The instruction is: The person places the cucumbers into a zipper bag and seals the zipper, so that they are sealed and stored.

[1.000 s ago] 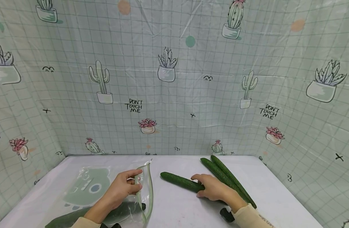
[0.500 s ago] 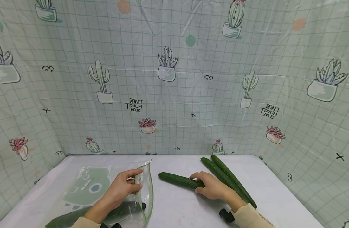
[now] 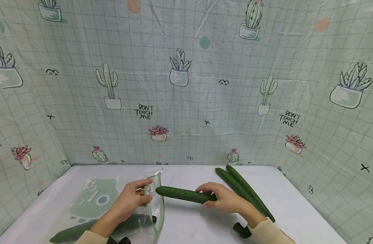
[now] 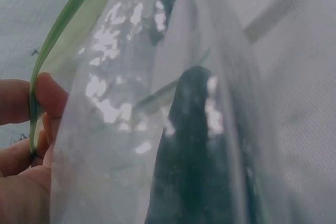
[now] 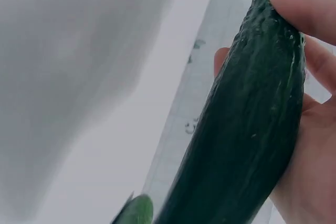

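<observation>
My left hand (image 3: 132,197) pinches the green-edged rim of a clear zip bag (image 3: 93,200) between thumb and fingers, and the bag's mouth gapes toward the right. Inside the bag lies one cucumber (image 3: 134,226), also seen through the plastic in the left wrist view as a dark cucumber (image 4: 189,150). With thumb and fingers my right hand (image 3: 224,197) grips a second cucumber (image 3: 181,194) near its right end. That cucumber is raised off the table, its far tip at the bag's mouth. In the right wrist view the gripped cucumber (image 5: 247,114) runs along the palm.
Two more cucumbers (image 3: 239,183) lie side by side on the white table (image 3: 192,227), right of and behind my right hand. A grid-patterned curtain with cactus prints (image 3: 186,112) hangs at the back and sides.
My right hand has lifted the cucumber from the table and carried it left, so its tip now meets the bag's opening. My left hand has stayed at the bag's rim.
</observation>
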Demonstrator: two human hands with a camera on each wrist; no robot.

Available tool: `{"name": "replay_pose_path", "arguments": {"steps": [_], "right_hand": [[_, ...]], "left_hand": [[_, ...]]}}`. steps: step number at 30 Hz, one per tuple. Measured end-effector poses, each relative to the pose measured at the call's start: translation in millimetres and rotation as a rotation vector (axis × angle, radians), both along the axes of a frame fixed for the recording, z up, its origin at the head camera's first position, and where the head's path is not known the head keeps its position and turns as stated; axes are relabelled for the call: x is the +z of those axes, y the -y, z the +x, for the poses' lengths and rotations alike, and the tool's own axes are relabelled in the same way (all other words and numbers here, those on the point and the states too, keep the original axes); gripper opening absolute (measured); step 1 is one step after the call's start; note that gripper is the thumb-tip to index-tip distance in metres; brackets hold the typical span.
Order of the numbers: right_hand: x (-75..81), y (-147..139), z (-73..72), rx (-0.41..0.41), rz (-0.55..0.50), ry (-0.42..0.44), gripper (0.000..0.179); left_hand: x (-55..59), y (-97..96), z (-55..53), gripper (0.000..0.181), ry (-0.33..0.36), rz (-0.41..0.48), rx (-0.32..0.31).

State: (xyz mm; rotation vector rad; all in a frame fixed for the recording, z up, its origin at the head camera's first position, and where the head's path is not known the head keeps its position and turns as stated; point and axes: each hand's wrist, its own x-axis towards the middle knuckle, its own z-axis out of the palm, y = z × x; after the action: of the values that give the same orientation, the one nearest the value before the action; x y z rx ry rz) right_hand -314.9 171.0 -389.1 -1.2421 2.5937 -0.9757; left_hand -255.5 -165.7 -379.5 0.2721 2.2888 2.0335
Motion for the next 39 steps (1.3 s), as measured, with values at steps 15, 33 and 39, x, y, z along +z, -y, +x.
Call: {"name": "replay_pose_path", "arguments": {"steps": [15, 33, 39], "right_hand": [[-6.3, 60.8, 4.4, 0.137, 0.100, -0.016, 0.041], [-15.1, 114.3, -7.7, 0.218, 0.189, -0.073, 0.041], [-14.8, 121.6, -11.3, 0.214, 0.206, -0.050, 0.042]], "left_hand": [[3.5, 1.2, 0.8, 0.062, 0.002, -0.001, -0.031], [0.4, 0.0, 0.2, 0.061, 0.002, 0.015, -0.036], [-0.8, 0.0, -0.3, 0.061, 0.002, 0.013, -0.041]]}}
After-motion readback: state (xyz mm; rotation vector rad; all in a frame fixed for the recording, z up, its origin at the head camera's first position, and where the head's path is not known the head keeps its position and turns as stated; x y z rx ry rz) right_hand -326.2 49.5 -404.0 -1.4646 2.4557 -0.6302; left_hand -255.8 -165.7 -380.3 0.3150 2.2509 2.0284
